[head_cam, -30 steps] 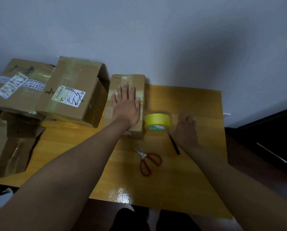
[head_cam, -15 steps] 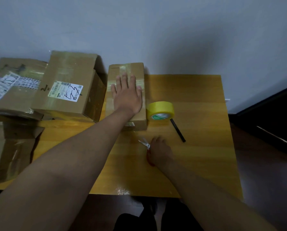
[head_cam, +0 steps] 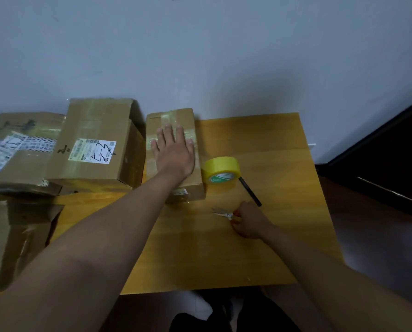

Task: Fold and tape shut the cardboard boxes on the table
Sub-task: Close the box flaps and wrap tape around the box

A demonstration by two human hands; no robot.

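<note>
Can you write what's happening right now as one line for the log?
left hand: flat on small box | right hand: grips scissors | tape roll: beside box | pen: on table

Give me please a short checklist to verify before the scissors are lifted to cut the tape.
1. Left hand lies flat on the small box: ok.
2. Right hand grips the scissors at the handles: ok.
3. Scissor blades open or closed: cannot tell, blurred.
4. Yellow tape roll stands beside the box, within reach: ok.
5. Tape strip runs from roll to box: cannot tell.
6. Black pen lies close to the right hand, may be bumped: not ok.
</note>
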